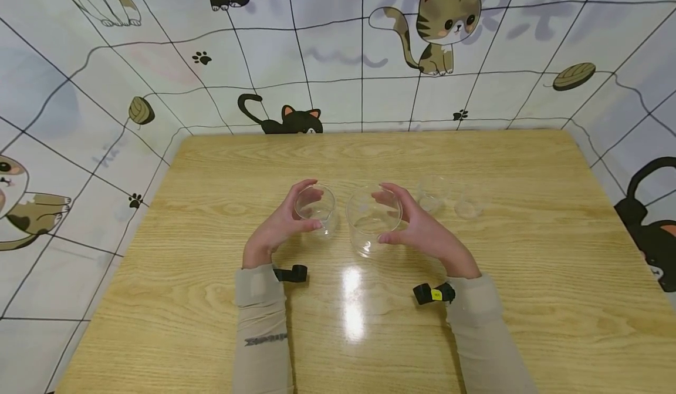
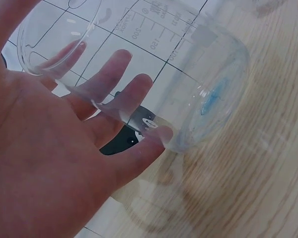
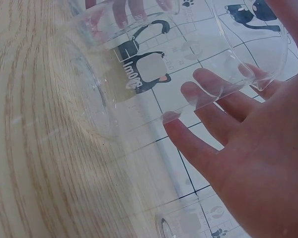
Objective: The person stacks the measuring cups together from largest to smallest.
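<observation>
Two clear glass beakers stand side by side on the wooden table. In the head view the left hand curls round the smaller beaker, thumb in front and fingers behind. The larger beaker is gripped the same way from its right side by the right hand. Printed volume marks show on the smaller beaker in the left wrist view, with the left hand's fingertips on its wall. The right hand's fingertips touch the larger beaker in the right wrist view.
Two more clear glass vessels, one at the back and one beside it, stand behind and right of the right hand. A cat-patterned, gridded backdrop rises behind the table and along both sides.
</observation>
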### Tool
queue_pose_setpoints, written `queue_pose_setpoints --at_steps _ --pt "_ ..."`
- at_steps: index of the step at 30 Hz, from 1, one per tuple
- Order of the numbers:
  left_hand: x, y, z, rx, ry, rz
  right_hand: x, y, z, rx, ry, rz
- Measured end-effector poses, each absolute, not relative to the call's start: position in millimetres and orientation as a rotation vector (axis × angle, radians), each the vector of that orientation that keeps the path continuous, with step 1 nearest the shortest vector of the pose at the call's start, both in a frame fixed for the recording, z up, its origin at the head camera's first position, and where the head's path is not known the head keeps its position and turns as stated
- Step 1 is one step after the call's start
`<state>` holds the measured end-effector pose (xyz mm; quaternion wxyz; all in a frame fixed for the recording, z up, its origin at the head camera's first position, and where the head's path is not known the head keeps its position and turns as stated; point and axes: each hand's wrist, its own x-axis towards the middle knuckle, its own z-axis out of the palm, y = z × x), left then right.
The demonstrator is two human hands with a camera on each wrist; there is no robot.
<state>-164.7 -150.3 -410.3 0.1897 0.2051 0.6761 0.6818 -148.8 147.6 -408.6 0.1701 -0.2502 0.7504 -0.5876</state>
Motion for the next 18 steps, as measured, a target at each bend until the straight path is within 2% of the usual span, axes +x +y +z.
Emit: queue_pose_setpoints --at_steps 8,18 --pt "-165.5 -150.2 -410.2 0.559 1.952 1.910 -150.2 148.5 -413.6 -0.709 2.154 -1.661" --pt "-165.9 -147.6 -409.6 0.506 2.010 1.908 -138.8 141.7 -384.9 -0.685 2.160 -1.652"
